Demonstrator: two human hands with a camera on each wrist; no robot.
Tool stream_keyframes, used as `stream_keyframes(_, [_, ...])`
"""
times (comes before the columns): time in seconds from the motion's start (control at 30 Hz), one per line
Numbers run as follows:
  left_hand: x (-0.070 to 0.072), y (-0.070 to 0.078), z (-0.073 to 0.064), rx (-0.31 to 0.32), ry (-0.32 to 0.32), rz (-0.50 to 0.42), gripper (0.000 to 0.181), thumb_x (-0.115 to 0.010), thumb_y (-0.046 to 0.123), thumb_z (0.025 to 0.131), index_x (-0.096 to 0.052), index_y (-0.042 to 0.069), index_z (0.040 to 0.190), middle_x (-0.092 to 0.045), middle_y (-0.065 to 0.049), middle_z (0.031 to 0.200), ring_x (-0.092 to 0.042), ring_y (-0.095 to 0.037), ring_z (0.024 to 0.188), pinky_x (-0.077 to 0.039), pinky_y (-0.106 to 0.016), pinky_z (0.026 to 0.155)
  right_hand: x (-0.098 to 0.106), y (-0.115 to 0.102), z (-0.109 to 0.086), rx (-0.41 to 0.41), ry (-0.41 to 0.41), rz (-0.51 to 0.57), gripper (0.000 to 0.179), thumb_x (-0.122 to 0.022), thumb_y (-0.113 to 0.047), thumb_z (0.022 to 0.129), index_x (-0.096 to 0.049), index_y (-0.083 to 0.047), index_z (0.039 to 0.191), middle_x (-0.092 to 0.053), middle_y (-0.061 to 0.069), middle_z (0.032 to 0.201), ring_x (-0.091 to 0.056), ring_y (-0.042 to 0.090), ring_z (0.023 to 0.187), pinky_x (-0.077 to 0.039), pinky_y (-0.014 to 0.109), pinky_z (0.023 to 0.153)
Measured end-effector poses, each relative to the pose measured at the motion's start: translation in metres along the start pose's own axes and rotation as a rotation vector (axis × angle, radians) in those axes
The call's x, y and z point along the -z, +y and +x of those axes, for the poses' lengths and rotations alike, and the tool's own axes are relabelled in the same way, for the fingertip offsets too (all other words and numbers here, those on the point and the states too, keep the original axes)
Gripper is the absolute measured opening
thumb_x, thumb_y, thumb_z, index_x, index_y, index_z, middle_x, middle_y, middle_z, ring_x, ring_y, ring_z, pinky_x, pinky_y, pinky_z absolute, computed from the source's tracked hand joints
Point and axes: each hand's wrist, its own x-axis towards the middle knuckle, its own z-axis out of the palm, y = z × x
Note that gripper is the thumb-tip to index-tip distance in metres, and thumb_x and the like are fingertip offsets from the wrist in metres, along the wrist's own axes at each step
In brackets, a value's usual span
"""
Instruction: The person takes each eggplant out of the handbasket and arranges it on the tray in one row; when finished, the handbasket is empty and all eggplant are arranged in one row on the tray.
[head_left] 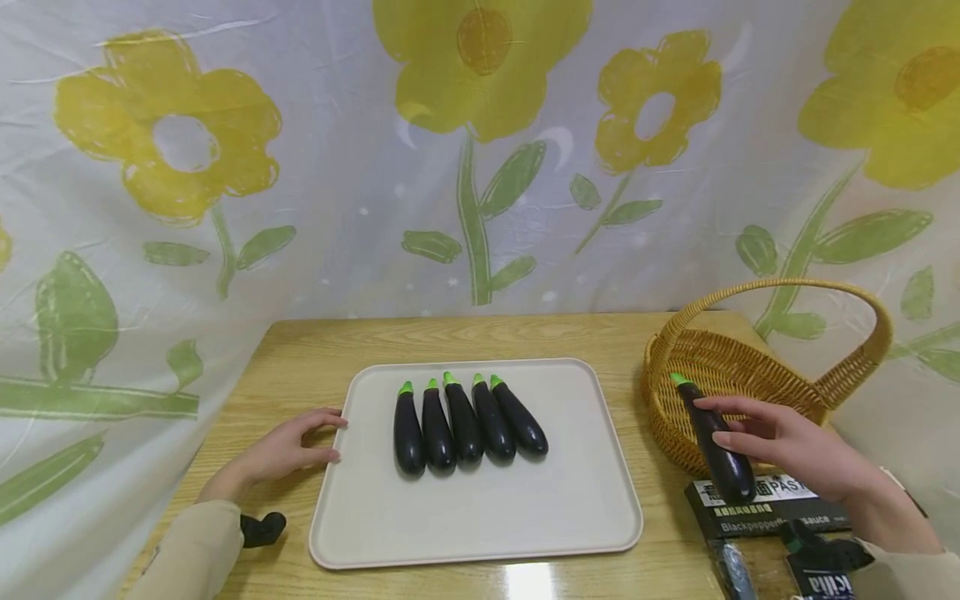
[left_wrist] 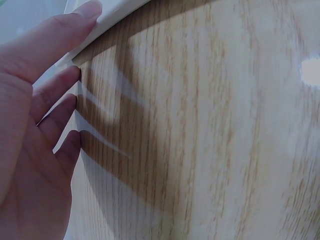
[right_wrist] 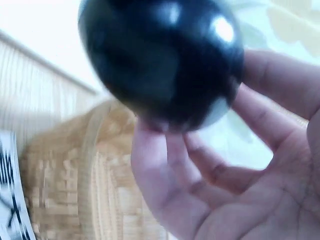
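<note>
Between its thumb and fingers, my right hand [head_left: 787, 437] pinches a dark purple eggplant [head_left: 717, 446] with a green tip. This eggplant hangs over the near left rim of a wicker basket [head_left: 660, 408] with an arched handle. In the right wrist view, the rounded end of the eggplant [right_wrist: 165, 60] looms close and blurred. Several more eggplants [head_left: 467, 425] lie side by side on a white tray [head_left: 480, 517], green ends pointing away. At the tray's left edge rests my left hand [head_left: 288, 446], fingers and thumb touching the rim; its thumb [left_wrist: 75, 25] lies on the rim in the left wrist view.
Below the basket lies a black box of black pepper sauce pasta [head_left: 772, 508]. Nearer the front right corner are a dark packet [head_left: 821, 579] and a shiny wrapped item [head_left: 733, 571]. A flower-patterned curtain [head_left: 330, 167] hangs behind and beside the wooden table [head_left: 315, 350].
</note>
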Motion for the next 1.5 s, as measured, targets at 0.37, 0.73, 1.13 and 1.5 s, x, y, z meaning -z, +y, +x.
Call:
stream_keyframes(0.37, [0.000,0.000,0.000,0.014,-0.005,-0.005,0.047,-0.075,0.034,0.086,-0.061,0.012,0.126,-0.042,-0.022,0.148,-0.032,-0.047,0.137,-0.027,-0.065,0.107,-0.034,-0.015,0.031,0.082,-0.013,-0.071,0.040,-0.059,-0.022,0.099,-0.054,-0.022,0.139,-0.049,0.010,0.142,-0.050,0.005,0.119,-0.046,0.021,0.090])
stream_keyframes(0.73, [0.003,0.007,0.002,-0.006,-0.002,0.020,0.046,-0.076,0.030,0.086,-0.062,0.010,0.125,-0.045,-0.023,0.145,-0.036,-0.048,0.134,-0.030,-0.065,0.104,-0.065,-0.010,0.098,0.011,-0.062,-0.112,0.040,-0.063,-0.032,0.097,-0.057,-0.021,0.135,-0.059,0.012,0.129,-0.060,0.022,0.105,-0.047,0.039,0.091])
stream_keyframes(1.13, [-0.001,0.002,0.000,0.005,0.000,0.004,0.048,-0.076,0.033,0.086,-0.062,0.010,0.125,-0.043,-0.023,0.146,-0.033,-0.049,0.135,-0.027,-0.066,0.106,-0.087,0.003,0.163,0.064,-0.135,-0.158,0.040,-0.060,-0.020,0.098,-0.056,-0.005,0.135,-0.051,0.017,0.139,-0.062,0.024,0.107,-0.053,0.034,0.083])
stream_keyframes(1.5, [0.002,0.005,-0.001,0.008,0.000,0.004,0.047,-0.076,0.032,0.086,-0.062,0.011,0.126,-0.043,-0.023,0.146,-0.033,-0.048,0.136,-0.027,-0.066,0.107,-0.105,0.009,0.185,0.087,-0.167,-0.118,0.039,-0.058,-0.016,0.099,-0.053,-0.001,0.136,-0.045,0.020,0.144,-0.061,0.027,0.108,-0.053,0.038,0.087])
